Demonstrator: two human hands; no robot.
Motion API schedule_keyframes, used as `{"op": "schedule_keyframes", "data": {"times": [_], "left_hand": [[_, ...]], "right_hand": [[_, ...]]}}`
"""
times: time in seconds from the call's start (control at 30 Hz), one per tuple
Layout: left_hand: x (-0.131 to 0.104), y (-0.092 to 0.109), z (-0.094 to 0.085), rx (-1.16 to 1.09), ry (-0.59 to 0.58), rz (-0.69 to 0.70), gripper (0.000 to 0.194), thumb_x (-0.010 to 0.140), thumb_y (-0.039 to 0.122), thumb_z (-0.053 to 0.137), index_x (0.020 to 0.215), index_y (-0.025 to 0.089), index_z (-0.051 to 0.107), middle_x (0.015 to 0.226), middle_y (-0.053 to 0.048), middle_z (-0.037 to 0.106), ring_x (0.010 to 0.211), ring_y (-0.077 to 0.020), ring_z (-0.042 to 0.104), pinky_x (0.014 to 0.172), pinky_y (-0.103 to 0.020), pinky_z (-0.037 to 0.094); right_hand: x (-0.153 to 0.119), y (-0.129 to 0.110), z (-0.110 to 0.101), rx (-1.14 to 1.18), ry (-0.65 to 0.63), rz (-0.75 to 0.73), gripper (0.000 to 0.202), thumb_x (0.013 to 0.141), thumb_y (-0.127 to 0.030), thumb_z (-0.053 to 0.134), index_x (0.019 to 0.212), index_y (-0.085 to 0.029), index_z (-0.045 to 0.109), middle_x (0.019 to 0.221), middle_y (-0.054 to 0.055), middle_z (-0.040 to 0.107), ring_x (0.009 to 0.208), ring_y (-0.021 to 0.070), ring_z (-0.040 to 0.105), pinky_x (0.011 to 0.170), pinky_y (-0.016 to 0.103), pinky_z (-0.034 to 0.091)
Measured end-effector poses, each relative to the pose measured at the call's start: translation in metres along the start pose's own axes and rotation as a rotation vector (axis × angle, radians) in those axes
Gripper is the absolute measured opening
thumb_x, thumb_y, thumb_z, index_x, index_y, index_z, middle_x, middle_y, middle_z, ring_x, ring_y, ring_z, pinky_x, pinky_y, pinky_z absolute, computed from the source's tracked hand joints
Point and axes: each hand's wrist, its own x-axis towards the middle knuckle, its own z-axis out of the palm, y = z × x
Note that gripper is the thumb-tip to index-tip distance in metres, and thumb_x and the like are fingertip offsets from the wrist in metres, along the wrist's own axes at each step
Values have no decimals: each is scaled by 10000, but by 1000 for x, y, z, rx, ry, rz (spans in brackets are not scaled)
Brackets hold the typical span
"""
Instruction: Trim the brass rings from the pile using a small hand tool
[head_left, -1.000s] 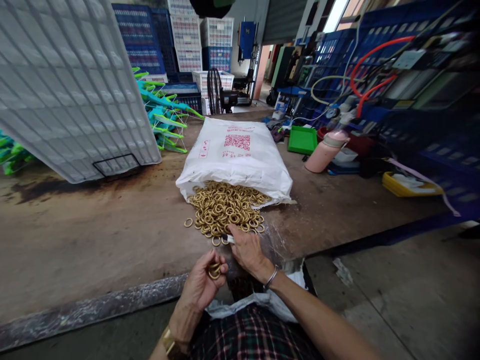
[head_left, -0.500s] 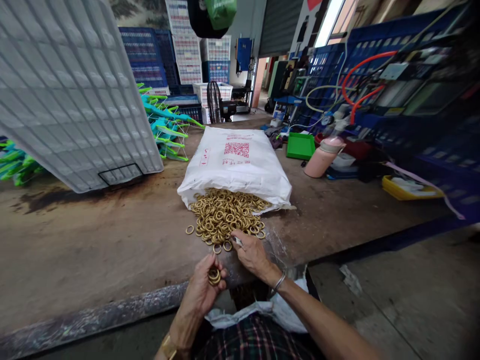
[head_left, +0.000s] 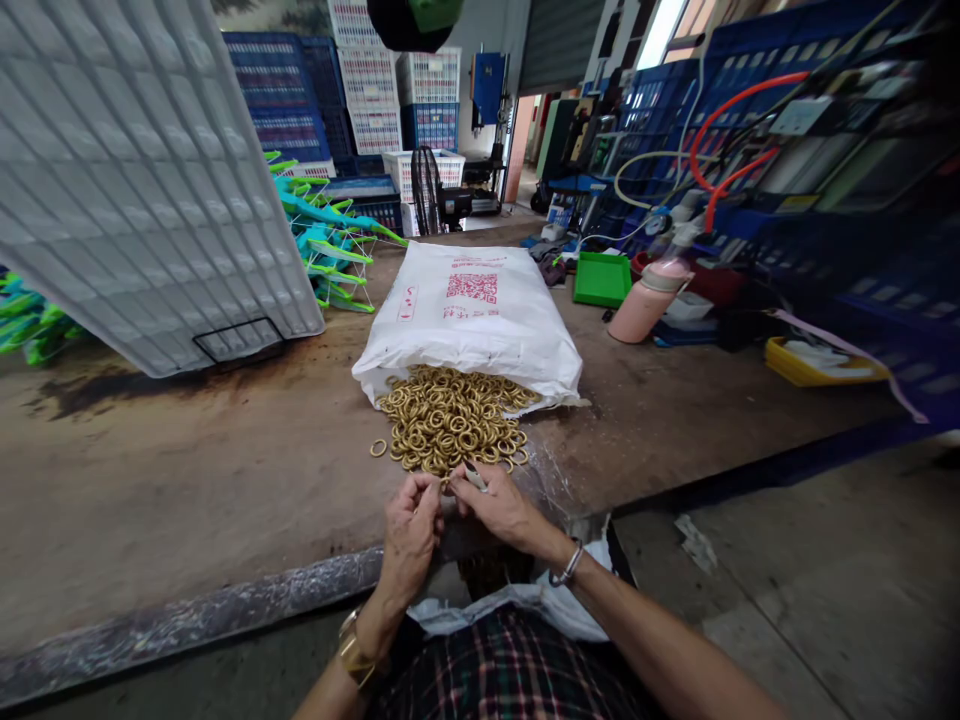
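Note:
A heap of brass-coloured rings (head_left: pixel 450 425) spills from the open mouth of a white woven sack (head_left: pixel 465 325) onto the table. At the near edge of the heap, my left hand (head_left: pixel 411 525) is closed with its fingers curled. It holds rings seen in its palm a moment ago, now mostly hidden. My right hand (head_left: pixel 510 512) is closed around a small pale tool with a dark tip (head_left: pixel 475 478), whose exact kind I cannot make out. Both hands' fingertips nearly meet at one ring (head_left: pixel 445 485). A single loose ring (head_left: pixel 378 448) lies left of the heap.
On the left a white plastic crate (head_left: pixel 150 200) stands tilted by green and blue plastic pieces (head_left: pixel 330 245). To the right are a green tray (head_left: pixel 602 279), a pink bottle (head_left: pixel 643 308) and a yellow tray (head_left: pixel 817 365). An open white bag (head_left: pixel 517 605) hangs below the table edge.
My left hand has moved up to the heap and turned, hiding the rings in its palm. My right hand has drawn slightly left and down, so the fingertips now come together.

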Motion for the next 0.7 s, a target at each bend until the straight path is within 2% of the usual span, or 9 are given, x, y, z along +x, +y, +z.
{"op": "schedule_keyframes", "data": {"times": [0.17, 0.4, 0.57, 0.7], "left_hand": [[-3, 1, 1, 70, -14, 43, 326, 751, 501, 559, 750, 175, 556, 481, 77, 451, 369, -50, 349, 373, -167, 285], [-4, -4, 3, -24, -145, -129, 385, 718, 567, 567, 770, 189, 513, 484, 91, 443, 346, -47, 357, 337, -155, 270], [-6, -3, 1, -210, -192, -177, 369, 696, 518, 633, 733, 178, 495, 533, 78, 483, 370, -33, 384, 333, -136, 260], [-10, 4, 0, -324, -182, -219, 393, 645, 502, 689, 735, 178, 486, 539, 77, 492, 384, -34, 395, 333, -131, 260]], "right_hand": [[4, 4, 4, 47, 74, 127, 356, 824, -372, 421, 530, -179, 473, 470, -54, 409, 463, 79, 356, 489, 210, 285], [6, 1, 5, -7, 135, 81, 167, 711, -288, 497, 585, -180, 490, 542, -56, 430, 526, 85, 372, 512, 204, 295], [5, 5, 7, -2, 83, 33, 207, 766, -313, 469, 607, -182, 493, 548, -54, 437, 527, 91, 381, 514, 204, 305], [5, 11, 5, -105, 142, 14, 189, 824, -271, 419, 713, -178, 541, 610, -25, 517, 569, 108, 457, 559, 212, 339]]}}
